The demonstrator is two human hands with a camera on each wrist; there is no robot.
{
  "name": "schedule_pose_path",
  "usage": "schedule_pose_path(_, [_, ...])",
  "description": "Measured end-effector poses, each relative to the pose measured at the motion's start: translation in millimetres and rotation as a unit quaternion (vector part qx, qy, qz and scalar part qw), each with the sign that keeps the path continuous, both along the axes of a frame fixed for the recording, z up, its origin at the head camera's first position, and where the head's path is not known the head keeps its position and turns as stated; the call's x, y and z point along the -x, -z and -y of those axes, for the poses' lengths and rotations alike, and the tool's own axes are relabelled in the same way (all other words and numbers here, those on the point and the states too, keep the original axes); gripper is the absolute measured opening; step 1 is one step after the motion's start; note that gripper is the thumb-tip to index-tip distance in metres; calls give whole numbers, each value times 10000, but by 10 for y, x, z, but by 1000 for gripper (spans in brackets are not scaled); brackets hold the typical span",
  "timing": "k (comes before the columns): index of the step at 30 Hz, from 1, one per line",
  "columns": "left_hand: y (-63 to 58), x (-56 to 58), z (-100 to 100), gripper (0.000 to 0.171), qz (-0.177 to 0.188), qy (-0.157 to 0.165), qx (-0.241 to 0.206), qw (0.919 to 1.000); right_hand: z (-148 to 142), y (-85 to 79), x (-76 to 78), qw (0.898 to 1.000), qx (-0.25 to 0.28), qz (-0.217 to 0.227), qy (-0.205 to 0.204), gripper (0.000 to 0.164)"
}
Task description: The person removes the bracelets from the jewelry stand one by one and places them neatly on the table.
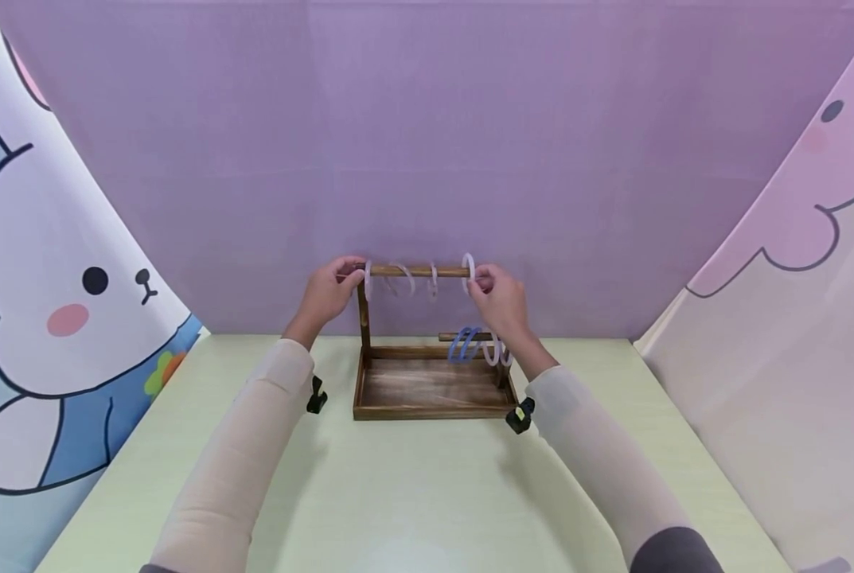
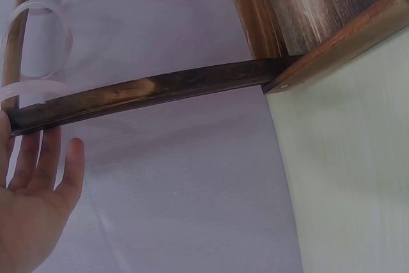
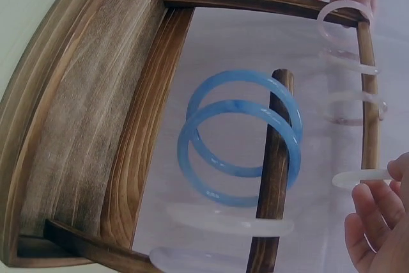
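Note:
A wooden bangle stand [image 1: 365,318] with a tray base stands on the table. My left hand [image 1: 328,290] grips its upper left corner, thumb in front and fingers behind, where the upright post [image 2: 128,93] meets the upper bar [image 1: 415,271]. At that bar's free right end, my right hand [image 1: 504,302] pinches a white bangle [image 3: 350,178] between thumb and fingertips; the bangle overlaps the bar's end. Farther left on the same bar hang several pale bangles, one pinkish bangle [image 3: 324,30] right by the left hand.
On the shorter lower bar [image 3: 276,158] hang two blue bangles [image 3: 239,105], a white bangle [image 3: 223,222] and a pale lilac one [image 3: 185,261]. The tray [image 1: 434,413] lies beneath them. A purple cloth backdrop [image 1: 427,119] rises behind, with cartoon-printed cloths at both sides.

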State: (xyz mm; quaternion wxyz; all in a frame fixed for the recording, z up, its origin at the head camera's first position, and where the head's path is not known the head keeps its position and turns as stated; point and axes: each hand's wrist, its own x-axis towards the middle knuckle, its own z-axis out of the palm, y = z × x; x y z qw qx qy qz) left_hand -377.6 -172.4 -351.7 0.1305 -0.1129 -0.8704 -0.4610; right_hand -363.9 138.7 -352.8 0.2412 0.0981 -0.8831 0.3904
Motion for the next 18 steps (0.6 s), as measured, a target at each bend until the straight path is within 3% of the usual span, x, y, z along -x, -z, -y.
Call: schedule_pose_path(18, [18, 30, 22, 35, 154, 76, -16, 9999, -266, 26, -14, 9998, -53, 27, 170, 22])
